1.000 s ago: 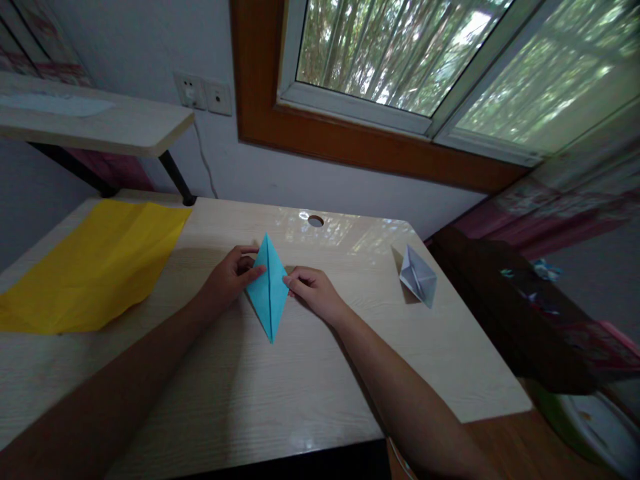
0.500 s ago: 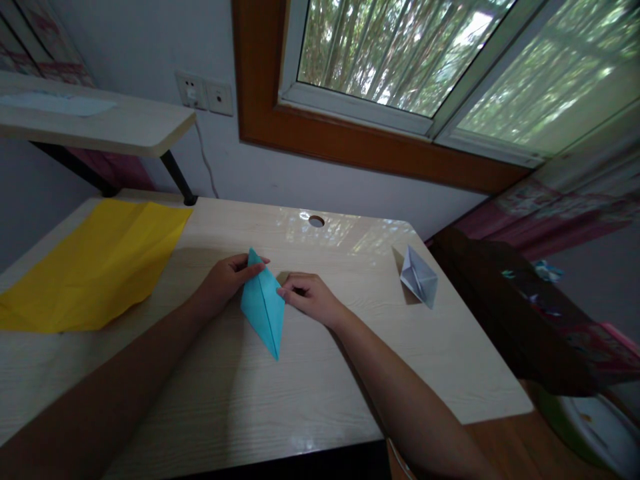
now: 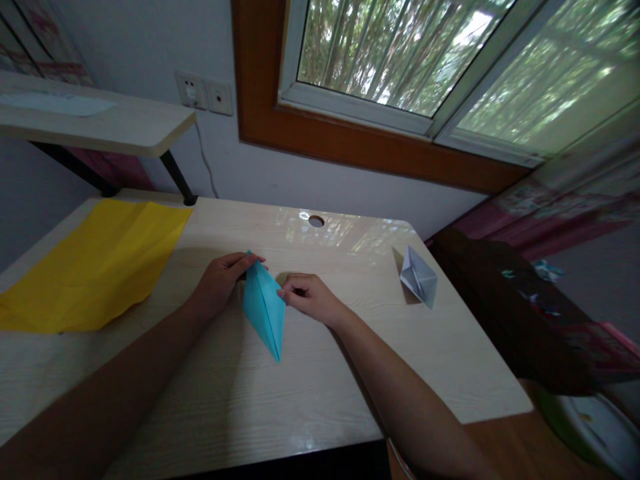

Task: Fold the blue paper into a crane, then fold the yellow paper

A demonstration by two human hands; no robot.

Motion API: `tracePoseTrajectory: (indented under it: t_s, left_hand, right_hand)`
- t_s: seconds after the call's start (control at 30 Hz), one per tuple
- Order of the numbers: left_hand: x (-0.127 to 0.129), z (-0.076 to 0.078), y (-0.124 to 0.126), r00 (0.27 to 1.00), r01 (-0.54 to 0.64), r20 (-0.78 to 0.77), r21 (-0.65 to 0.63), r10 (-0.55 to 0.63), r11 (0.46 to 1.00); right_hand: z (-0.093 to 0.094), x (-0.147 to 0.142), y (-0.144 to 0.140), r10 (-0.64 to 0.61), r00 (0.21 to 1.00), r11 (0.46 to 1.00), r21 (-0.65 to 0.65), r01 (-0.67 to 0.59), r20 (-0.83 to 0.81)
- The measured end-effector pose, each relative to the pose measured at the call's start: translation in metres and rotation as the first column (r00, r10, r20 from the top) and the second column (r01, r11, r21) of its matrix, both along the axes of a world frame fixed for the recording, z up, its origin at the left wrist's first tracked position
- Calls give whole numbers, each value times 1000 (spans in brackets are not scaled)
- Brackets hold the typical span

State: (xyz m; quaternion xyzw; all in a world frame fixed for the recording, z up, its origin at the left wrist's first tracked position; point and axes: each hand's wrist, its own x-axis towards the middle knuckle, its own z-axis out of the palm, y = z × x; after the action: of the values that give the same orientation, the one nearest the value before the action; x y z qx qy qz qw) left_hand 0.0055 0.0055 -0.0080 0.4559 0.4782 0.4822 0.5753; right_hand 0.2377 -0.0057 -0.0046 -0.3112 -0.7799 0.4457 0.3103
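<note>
A turquoise sheet of paper [image 3: 264, 308], folded into a long kite shape with a seam down its middle, is held between both hands over the desk. My left hand [image 3: 223, 280] pinches its upper tip between thumb and fingers. At its right corner, my right hand [image 3: 307, 293] grips the edge with thumb and curled fingers. The lower point of the folded paper faces toward me. Its underside is hidden.
On the pale wooden desk [image 3: 320, 373], a yellow sheet [image 3: 107, 267] lies at the left. A folded grey-white paper piece [image 3: 419, 277] stands near the right edge. A raised shelf [image 3: 145, 127] is at the back left, and a round hole [image 3: 316, 221] is near the back edge.
My left thumb and fingers have shifted slightly left and up toward the paper's top tip. The folded paper is tilted a little differently. My right hand has barely moved.
</note>
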Motion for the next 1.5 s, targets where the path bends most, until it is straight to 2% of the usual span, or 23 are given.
tracePoseTrajectory:
  t_s: [0.27, 1.07, 1.5]
  left_hand:
    - [-2, -5, 2, 998, -28, 64, 30, 26, 999]
    - [-2, 1, 1, 997, -30, -69, 70, 34, 997]
    - [-2, -4, 3, 999, -15, -35, 62, 18, 998]
  right_hand:
    - [1, 0, -1, -7, 1000, 1000, -21, 8, 12]
    - [-1, 0, 0, -11, 1000, 1000, -25, 11, 15]
    - [0, 1, 0, -21, 999, 999, -38, 22, 36]
